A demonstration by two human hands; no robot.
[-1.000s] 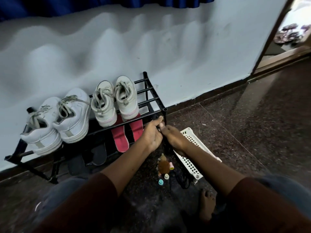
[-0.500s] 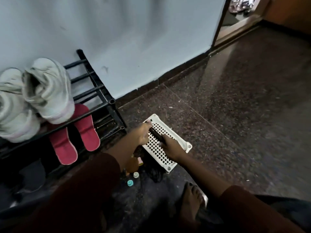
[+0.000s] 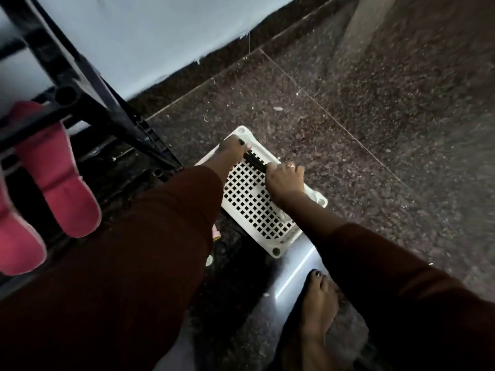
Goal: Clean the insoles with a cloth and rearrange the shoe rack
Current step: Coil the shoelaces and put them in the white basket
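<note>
The dark speckled floor point(image 3: 375, 129) runs up to a pale wall point(image 3: 160, 36), and the black shoe rack point(image 3: 80, 84) stands at your left. A white perforated panel point(image 3: 251, 210) lies flat on the floor beside the rack's corner post. Your left hand point(image 3: 231, 152) curls round the far end of a short black bar point(image 3: 255, 162) above the panel; your right hand point(image 3: 284, 180) grips the near end. The pink insoles point(image 3: 59, 183) lean inside the rack, well apart from both hands, and no cloth is in view. This looks like the rack-rearranging part, not the wiping. Next, you likely need to seat or free the bar squarely, keeping both ends level so it doesn't twist.
</note>
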